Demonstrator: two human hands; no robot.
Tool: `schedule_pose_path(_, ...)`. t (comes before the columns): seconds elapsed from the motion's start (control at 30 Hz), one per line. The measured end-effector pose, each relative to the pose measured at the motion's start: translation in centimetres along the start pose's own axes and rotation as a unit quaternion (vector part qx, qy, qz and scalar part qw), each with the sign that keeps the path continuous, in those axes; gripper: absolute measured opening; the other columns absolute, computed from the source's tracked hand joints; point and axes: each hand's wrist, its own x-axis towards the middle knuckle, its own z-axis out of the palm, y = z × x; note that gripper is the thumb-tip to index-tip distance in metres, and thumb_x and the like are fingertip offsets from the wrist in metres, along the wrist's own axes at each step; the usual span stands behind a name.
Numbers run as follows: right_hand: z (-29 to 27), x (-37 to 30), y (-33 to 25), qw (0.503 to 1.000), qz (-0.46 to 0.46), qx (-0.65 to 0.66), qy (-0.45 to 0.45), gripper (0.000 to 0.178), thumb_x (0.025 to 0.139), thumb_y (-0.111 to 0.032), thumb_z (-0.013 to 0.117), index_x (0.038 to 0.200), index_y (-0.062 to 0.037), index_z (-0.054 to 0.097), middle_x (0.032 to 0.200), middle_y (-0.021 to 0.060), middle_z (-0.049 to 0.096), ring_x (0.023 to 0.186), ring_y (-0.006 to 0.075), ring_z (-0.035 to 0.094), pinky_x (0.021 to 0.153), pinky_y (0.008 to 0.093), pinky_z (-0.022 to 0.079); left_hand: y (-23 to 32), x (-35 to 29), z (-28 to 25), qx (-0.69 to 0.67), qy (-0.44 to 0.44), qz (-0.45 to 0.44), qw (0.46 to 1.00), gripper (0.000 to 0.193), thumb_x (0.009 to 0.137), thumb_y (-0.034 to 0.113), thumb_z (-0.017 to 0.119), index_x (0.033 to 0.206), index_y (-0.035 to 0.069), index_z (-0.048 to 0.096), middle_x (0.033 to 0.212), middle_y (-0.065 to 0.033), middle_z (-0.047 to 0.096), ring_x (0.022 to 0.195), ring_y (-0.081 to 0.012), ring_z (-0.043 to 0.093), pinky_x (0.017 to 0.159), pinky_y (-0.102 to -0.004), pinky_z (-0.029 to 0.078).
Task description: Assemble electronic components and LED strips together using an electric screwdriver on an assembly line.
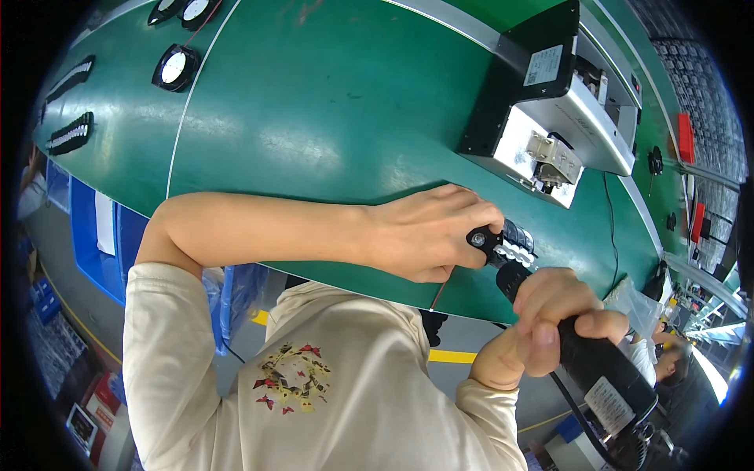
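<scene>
My left hand [428, 231] reaches across from the left and grips a small black part [483, 238] with a row of white pieces on it, at the near edge of the green work surface [314, 118]. My right hand [546, 318] is wrapped around the black handle of a corded power screwdriver [597, 369]. Its tip points up-left into the part held by my left hand. A thin red wire hangs below the part.
A black and silver machine box [550, 102] stands on the green surface just beyond the hands. Black round fans [174, 67] and black strips with white pieces [71, 133] lie at far left. Blue bins [94, 235] sit under the table. Another person is at lower right.
</scene>
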Motion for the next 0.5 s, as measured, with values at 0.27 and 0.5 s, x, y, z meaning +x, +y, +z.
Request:
schedule_pose_path(0.27,-2.1,0.8,-1.0,0.998,-0.001,0.056,0.014,0.056,0.082,0.001,0.065,0.13,-0.0138,0.039,0.067,0.0005,0.054,0.048,0.0142,0.053,0.048,0.0344,0.05,0.2,0.0,0.0,-0.005,0.034,-0.017,0.999,0.023,0.064,0.008,0.077,0.087,0.011,0.071,0.129,-0.0158,0.048,0.119,-0.035,0.049,0.098,-0.0464,0.041)
schedule_pose_path(0.5,-4.7,2.5,-3.7,0.984,-0.081,0.106,0.117,0.047,0.078,-0.007,0.066,0.122,-0.0131,0.054,0.063,-0.0042,0.048,0.045,0.0069,0.049,0.049,0.0231,0.042,0.8,-0.2,-8.1,0.011,-0.107,-0.085,0.991,0.04,0.061,0.004,0.074,0.098,0.015,0.064,0.127,-0.0047,0.056,0.125,-0.0295,0.046,0.1,-0.0458,0.031)
